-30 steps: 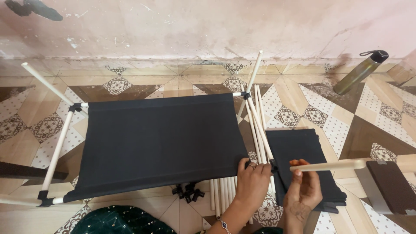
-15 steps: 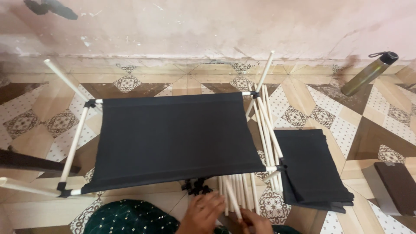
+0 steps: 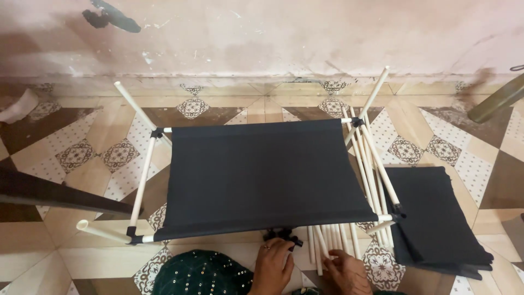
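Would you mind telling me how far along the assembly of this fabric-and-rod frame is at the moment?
Done: one black fabric panel is stretched on white rods joined by black corner connectors. In hand: the left hand rests by a small pile of loose connectors, and the right hand is on the loose rods. Left: many loose rods and folded black fabric lie unused.

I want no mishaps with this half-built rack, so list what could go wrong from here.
1. The loose rods lie packed under the right hand; pulling one out could scatter the rest across the tiled floor.
2. The small black connectors by the left hand sit half hidden under the fabric shelf and might get knocked out of sight.
3. The frame's open rod ends stick out and could snag a sleeve, perhaps tipping the frame.
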